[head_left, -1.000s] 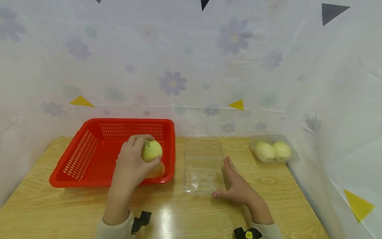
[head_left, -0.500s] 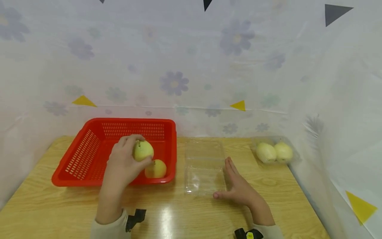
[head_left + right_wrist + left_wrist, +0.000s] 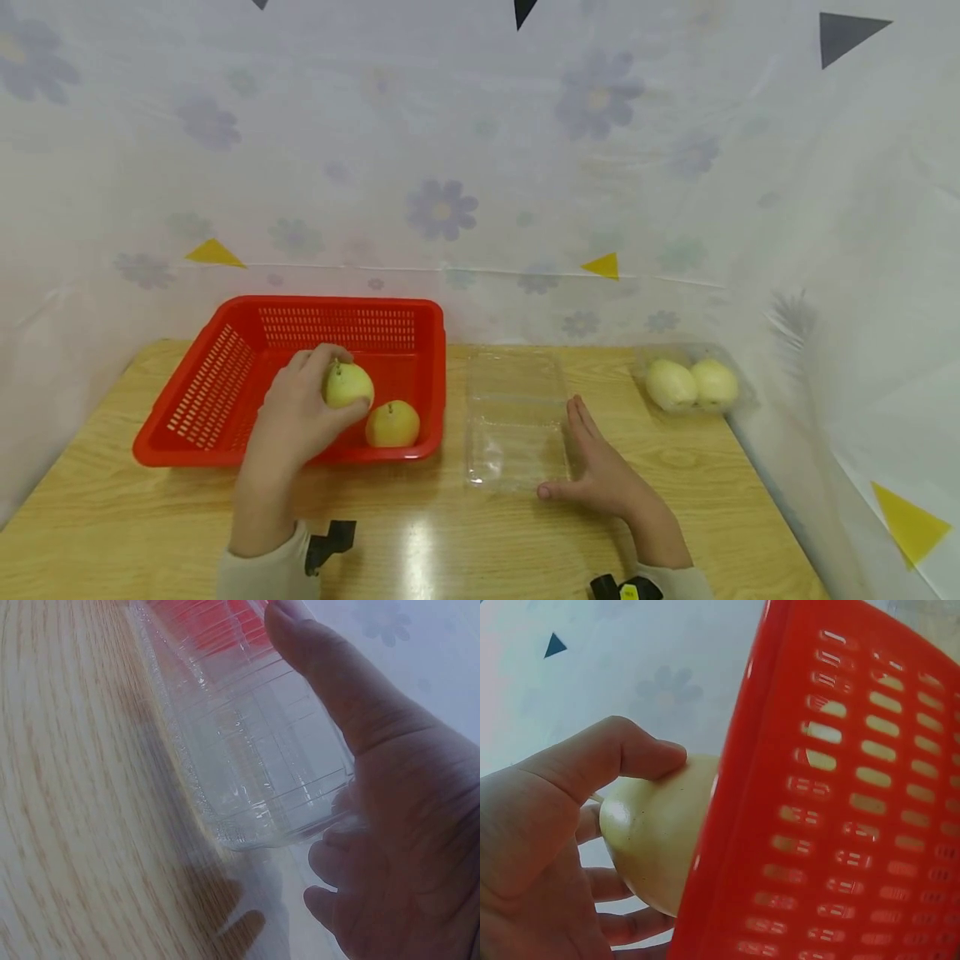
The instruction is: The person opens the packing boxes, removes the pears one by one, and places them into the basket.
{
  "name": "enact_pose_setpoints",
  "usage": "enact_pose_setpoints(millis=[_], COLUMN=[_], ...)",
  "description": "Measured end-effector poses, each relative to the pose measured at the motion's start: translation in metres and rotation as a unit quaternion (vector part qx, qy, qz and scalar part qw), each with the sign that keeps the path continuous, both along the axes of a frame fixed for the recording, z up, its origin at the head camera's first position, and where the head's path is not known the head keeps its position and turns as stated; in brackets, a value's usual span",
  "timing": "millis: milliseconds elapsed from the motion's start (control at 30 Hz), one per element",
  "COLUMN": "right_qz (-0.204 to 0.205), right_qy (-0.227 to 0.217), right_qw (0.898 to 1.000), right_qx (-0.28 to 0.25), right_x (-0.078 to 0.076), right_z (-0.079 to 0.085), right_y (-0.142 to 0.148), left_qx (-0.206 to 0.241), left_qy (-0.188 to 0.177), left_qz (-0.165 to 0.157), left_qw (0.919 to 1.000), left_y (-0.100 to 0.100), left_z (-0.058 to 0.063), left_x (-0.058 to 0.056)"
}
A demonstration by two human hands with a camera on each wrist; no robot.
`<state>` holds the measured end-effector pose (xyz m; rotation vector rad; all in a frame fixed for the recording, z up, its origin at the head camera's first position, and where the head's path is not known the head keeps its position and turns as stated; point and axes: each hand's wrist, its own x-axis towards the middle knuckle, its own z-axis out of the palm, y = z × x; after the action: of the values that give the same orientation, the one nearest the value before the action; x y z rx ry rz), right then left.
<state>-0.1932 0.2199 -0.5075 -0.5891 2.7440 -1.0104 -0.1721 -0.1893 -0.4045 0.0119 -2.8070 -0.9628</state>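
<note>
A pale, flower-printed sheet [image 3: 480, 125] hangs behind a wood-grained counter [image 3: 457, 550]. Over the red slotted plastic basket [image 3: 187, 459], the person's left hand [image 3: 296, 417] is clamped on a round, pale yellow-green fruit [image 3: 351, 387] with a short stem, thumb on one side and fingers on the other. The fruit is likely firm and fairly weighty, with smooth skin that may slip or bruise; a wide grip round its fullest part, clear of the stem, looks best. A second round yellow fruit [image 3: 393, 425] sits in the basket's near right corner, beside the thumb, and the red walls hem the hand in. The right hand [image 3: 606, 475], thumb spread from straight fingers, lies beside a clear plastic container [image 3: 517, 450], probably light and easily dented. Farther right, a clear plastic pack [image 3: 693, 348] holds two pale fruits [image 3: 671, 387]
</note>
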Motion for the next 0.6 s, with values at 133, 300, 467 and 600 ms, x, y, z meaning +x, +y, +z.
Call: enact_pose_setpoints(millis=[133, 300, 467, 600], right_qz=[-0.002, -0.004, -0.001, -0.001], right_qy=[0.002, 0.005, 0.003, 0.002], right_qw=[1.0, 1.0, 1.0, 1.0], right_qx=[0.001, 0.004, -0.003, -0.005], right_x=[0.0, 0.001, 0.002, 0.002], right_z=[0.001, 0.002, 0.002, 0.001], right_y=[0.0, 0.0, -0.001, -0.001], left_qx=[-0.002, -0.014, -0.024, -0.029], left_qy=[-0.027, -0.051, -0.071, -0.083], left_qz=[-0.003, -0.007, -0.009, -0.017], left_qw=[0.9996, 0.9986, 0.9971, 0.9959], left_y=[-0.005, -0.007, -0.009, -0.012], left_z=[-0.002, -0.005, -0.009, -0.013], left_x=[-0.002, -0.005, -0.008, -0.008])
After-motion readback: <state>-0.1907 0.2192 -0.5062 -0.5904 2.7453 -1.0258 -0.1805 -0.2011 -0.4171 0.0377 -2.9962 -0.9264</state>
